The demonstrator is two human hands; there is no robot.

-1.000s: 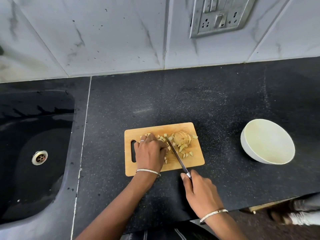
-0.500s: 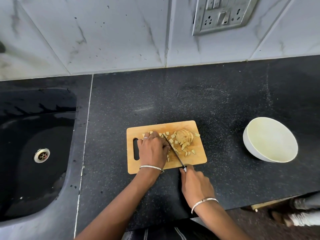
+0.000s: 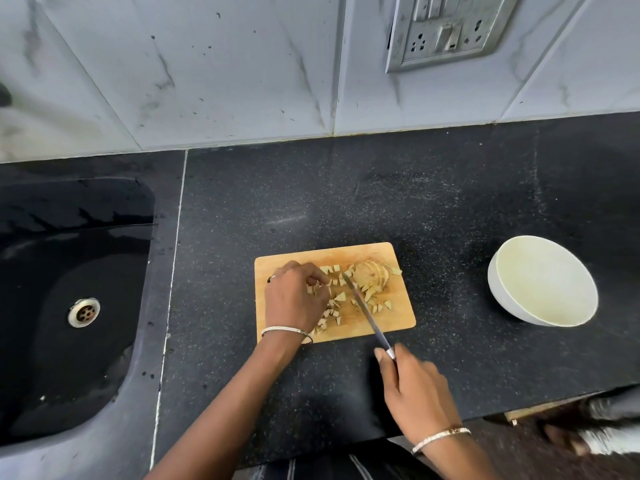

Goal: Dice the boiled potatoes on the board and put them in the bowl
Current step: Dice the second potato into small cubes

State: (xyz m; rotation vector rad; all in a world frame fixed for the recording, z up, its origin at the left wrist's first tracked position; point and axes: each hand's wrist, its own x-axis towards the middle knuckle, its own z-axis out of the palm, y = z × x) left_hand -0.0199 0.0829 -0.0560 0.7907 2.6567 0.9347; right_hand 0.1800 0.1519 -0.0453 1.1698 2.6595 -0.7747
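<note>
The sliced potato (image 3: 371, 276) sits on the board (image 3: 377, 253), bits (image 3: 337, 296) around it. The left hand (image 3: 294, 301) curls its fingers onto some bits; the right hand (image 3: 417, 393) grips the knife (image 3: 367, 315). The potato looks soft and crumbly: hold its sides gently.

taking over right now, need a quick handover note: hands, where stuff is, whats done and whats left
Left hand: on the board, fingers curled onto dice beside the blade.
Right hand: grips the knife, tip by the slices.
Bowl: on the counter right of the board, empty.
Done: part of the potato diced, the rest sliced.
Left: dice the slices, move everything into the bowl.
</note>
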